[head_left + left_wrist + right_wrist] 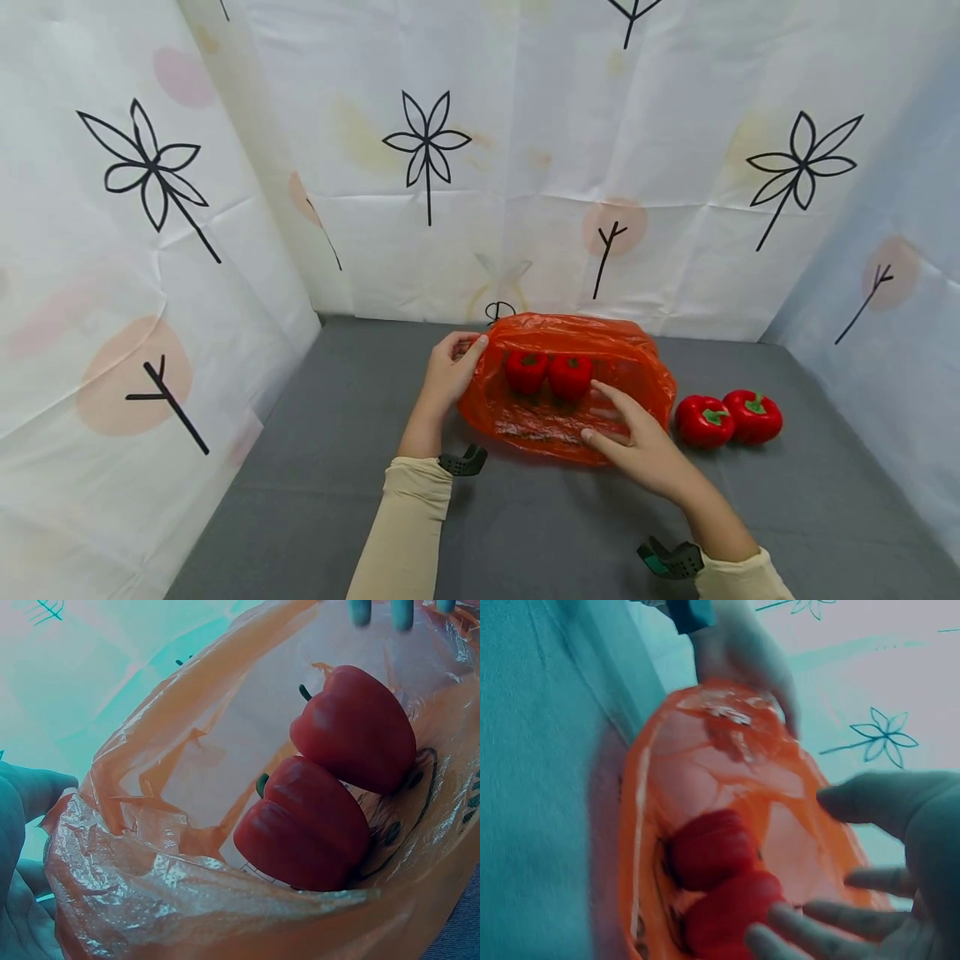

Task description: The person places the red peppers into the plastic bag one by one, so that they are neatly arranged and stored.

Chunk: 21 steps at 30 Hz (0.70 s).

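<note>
An orange plastic bag lies with its mouth spread wide. Inside it, side by side, are two red bell peppers with green stems, the left pepper and the right pepper. My left hand pinches the bag's left edge between thumb and fingers, as the left wrist view also shows. Over the right part of the mouth reaches my right hand, thumb and fingers spread and nothing held. In the right wrist view its fingertips overlap the nearer pepper.
Two more red bell peppers, the nearer one and the farther one, sit together on the grey table just right of the bag. White patterned cloth hangs behind the table and along both sides.
</note>
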{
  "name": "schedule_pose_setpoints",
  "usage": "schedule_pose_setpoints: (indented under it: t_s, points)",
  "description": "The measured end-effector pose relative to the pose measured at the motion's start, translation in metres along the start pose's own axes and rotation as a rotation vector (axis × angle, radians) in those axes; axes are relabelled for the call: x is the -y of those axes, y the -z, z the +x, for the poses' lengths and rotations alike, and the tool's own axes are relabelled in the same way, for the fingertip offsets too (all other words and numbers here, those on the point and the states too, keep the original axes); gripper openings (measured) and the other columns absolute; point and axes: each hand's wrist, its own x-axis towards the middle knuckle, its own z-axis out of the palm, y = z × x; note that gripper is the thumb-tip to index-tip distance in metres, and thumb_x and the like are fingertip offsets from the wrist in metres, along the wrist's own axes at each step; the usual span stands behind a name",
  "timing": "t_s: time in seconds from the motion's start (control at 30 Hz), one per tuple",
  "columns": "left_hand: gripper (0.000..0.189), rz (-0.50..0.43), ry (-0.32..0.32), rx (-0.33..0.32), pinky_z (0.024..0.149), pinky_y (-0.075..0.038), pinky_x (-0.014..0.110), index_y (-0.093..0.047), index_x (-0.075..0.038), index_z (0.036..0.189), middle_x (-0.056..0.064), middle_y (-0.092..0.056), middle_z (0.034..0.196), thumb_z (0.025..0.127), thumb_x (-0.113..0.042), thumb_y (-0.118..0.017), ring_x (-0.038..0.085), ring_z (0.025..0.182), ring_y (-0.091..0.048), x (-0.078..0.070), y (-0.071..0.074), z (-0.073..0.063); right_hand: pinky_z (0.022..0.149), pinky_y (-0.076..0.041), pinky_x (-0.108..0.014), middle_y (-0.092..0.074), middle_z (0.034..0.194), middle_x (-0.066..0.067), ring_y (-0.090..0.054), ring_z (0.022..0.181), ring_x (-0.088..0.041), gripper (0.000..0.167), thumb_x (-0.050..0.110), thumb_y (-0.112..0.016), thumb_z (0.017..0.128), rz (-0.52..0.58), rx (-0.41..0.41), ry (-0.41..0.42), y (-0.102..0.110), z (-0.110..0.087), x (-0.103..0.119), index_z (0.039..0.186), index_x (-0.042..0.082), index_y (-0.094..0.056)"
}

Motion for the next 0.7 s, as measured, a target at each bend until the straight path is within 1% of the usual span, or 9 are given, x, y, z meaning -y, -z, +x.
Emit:
schedule_pose_setpoints:
  t_s: [0.1,0.17,0.23,0.27,0.33,0.4,0.5,0.6,0.7]
  points:
    - [0.039,-0.001,0.006,0.000,0.089,-0.058,0.041,-0.071,-0.012,0.129,0.011,-0.072,0.118,0.104,-0.042,-0.067,0.024,0.102,-0.070,0.000,-0.001,0.000,0.095,-0.061,-0.035,-0.051,0.156,-0.017,-0.062,0.136,-0.036,0.059,0.023,-0.069,0.105,0.038,-0.006,0.052,0.011,-0.011,0.000,0.158,0.013,-0.046]
    - [0.039,-0.003,0.009,-0.002,0.090,-0.058,0.043,-0.071,-0.012,0.129,0.011,-0.072,0.119,0.104,-0.043,-0.067,0.025,0.103,-0.070,0.000,-0.001,0.000,0.091,-0.061,-0.028,-0.059,0.147,-0.012,-0.068,0.128,-0.021,0.050,0.018,-0.068,0.106,0.056,-0.028,0.072,0.019,-0.018,-0.002,0.153,0.014,-0.052]
    - [0.039,-0.002,0.010,-0.001,0.091,-0.058,0.044,-0.071,-0.013,0.129,0.011,-0.072,0.119,0.104,-0.043,-0.067,0.024,0.103,-0.070,0.001,-0.001,0.000,0.088,-0.061,-0.026,-0.065,0.139,-0.005,-0.071,0.119,-0.008,0.042,0.013,-0.065,0.107,0.079,-0.052,0.089,0.029,-0.023,-0.007,0.148,0.011,-0.057]
    - [0.040,0.000,0.011,0.000,0.091,-0.058,0.044,-0.071,-0.013,0.129,0.011,-0.072,0.119,0.104,-0.043,-0.067,0.024,0.104,-0.070,0.001,-0.002,0.000,0.087,-0.062,-0.026,-0.067,0.136,-0.002,-0.071,0.116,-0.004,0.040,0.011,-0.064,0.107,0.101,-0.056,0.097,0.035,-0.026,-0.010,0.146,0.008,-0.058]
    - [0.039,0.004,0.009,0.001,0.091,-0.058,0.043,-0.071,-0.013,0.129,0.011,-0.072,0.120,0.104,-0.043,-0.067,0.024,0.104,-0.070,0.001,-0.002,0.001,0.086,-0.063,-0.028,-0.070,0.131,0.003,-0.074,0.109,-0.004,0.036,0.003,-0.060,0.107,0.176,-0.054,0.118,0.046,-0.031,-0.017,0.143,-0.002,-0.059]
    - [0.040,0.006,0.012,0.002,0.091,-0.058,0.042,-0.071,-0.013,0.129,0.011,-0.072,0.120,0.104,-0.043,-0.067,0.024,0.104,-0.070,0.001,-0.002,0.001,0.084,-0.064,-0.030,-0.073,0.127,0.004,-0.076,0.104,-0.009,0.034,-0.004,-0.057,0.106,0.254,-0.052,0.141,0.058,-0.035,-0.023,0.139,-0.010,-0.057]
    - [0.040,0.002,0.012,0.005,0.090,-0.058,0.041,-0.070,-0.012,0.130,0.011,-0.072,0.120,0.104,-0.043,-0.067,0.024,0.103,-0.070,0.001,-0.001,0.001,0.083,-0.063,-0.028,-0.077,0.121,0.000,-0.077,0.098,-0.015,0.032,-0.008,-0.054,0.106,0.312,-0.100,0.159,0.074,-0.040,-0.029,0.137,-0.016,-0.056]
    - [0.041,-0.001,0.012,0.004,0.091,-0.058,0.043,-0.070,-0.012,0.130,0.012,-0.071,0.121,0.104,-0.044,-0.067,0.025,0.104,-0.070,0.000,-0.001,0.000,0.082,-0.061,-0.021,-0.078,0.116,0.006,-0.076,0.095,-0.009,0.030,-0.005,-0.057,0.106,0.256,-0.215,0.125,0.089,-0.044,-0.033,0.135,-0.008,-0.062]
    - [0.040,-0.003,0.016,0.002,0.094,-0.057,0.046,-0.071,-0.013,0.130,0.011,-0.071,0.122,0.104,-0.044,-0.067,0.026,0.106,-0.069,-0.002,-0.001,-0.001,0.081,-0.058,-0.014,-0.076,0.113,0.018,-0.073,0.094,-0.001,0.029,0.002,-0.061,0.106,0.117,-0.335,0.053,0.102,-0.048,-0.039,0.134,0.003,-0.067]
